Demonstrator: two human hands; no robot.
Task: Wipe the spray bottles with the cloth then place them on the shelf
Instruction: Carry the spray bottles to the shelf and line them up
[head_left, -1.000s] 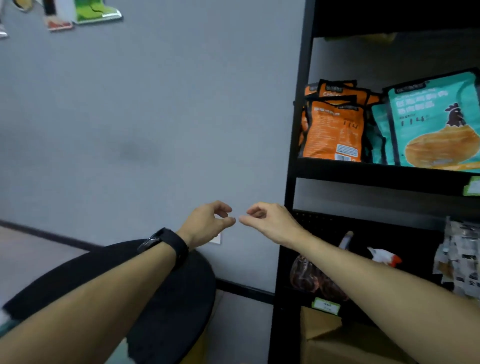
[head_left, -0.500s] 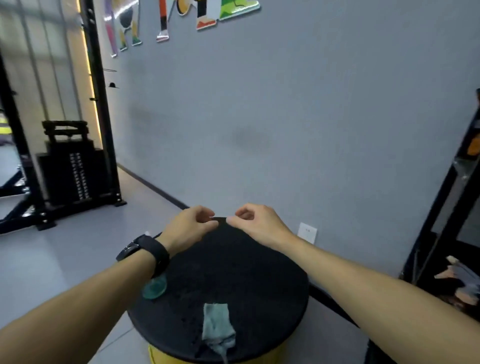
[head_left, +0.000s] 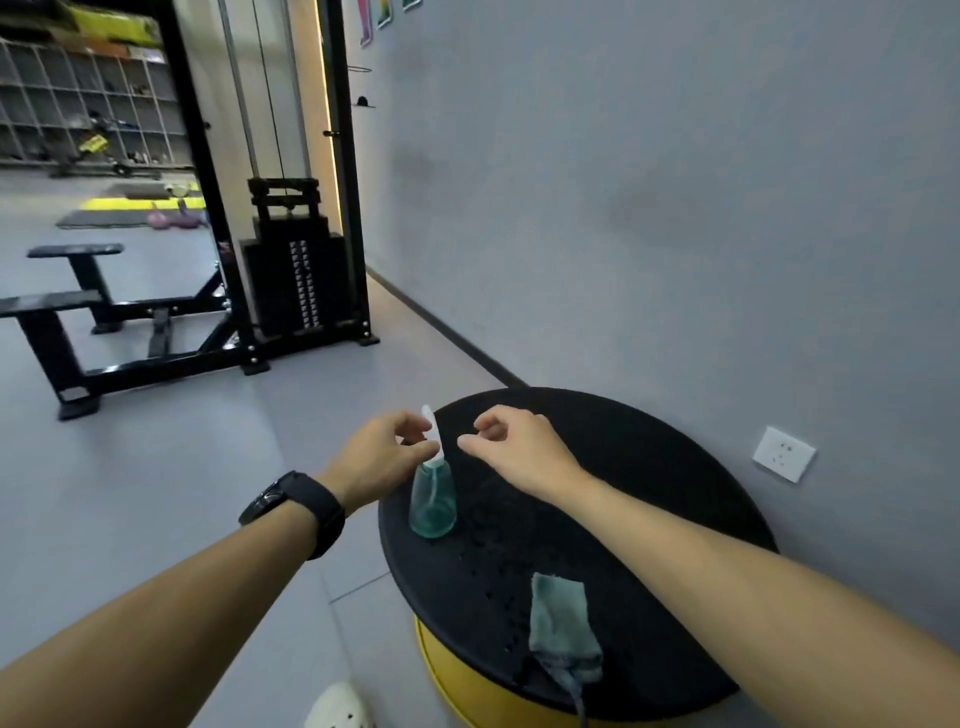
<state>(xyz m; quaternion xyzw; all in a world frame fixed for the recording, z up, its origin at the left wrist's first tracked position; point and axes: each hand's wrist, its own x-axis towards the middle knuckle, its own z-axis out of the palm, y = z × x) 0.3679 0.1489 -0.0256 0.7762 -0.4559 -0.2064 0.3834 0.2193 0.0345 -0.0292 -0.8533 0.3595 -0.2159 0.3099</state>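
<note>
Gym equipment fills the far left: a black weight bench (head_left: 67, 306) on a grey floor (head_left: 156, 467), and beside it a black cable machine (head_left: 291, 260) with a stacked weight column. A grey wall (head_left: 649, 208) runs along the right side, with a white socket (head_left: 783, 453) low on it.

Two bare forearms reach forward from the bottom edge. The left hand (head_left: 376, 457), with a black watch (head_left: 293, 512) on the wrist, has its fingers (head_left: 423, 448) curled in by the white nozzle of a spray bottle (head_left: 432, 499); they seem to touch or lightly pinch the nozzle, though the overlap makes a firm grip hard to confirm. This bottle (clear, holding teal liquid) stands upright near the left edge of a round black desk (head_left: 649, 467), which sits on a yellow base (head_left: 467, 691).

Just right of the nozzle hangs the right hand (head_left: 519, 449), its fingers loosely curled with thumb and forefinger close together, holding nothing and not touching the bottle.

Nearer the camera, toward the front of the desk, lies a crumpled grey-green cloth (head_left: 563, 631), well apart from the bottle and partly hanging over the rim. A white shoe (head_left: 337, 709) shows on the floor at the bottom edge.
</note>
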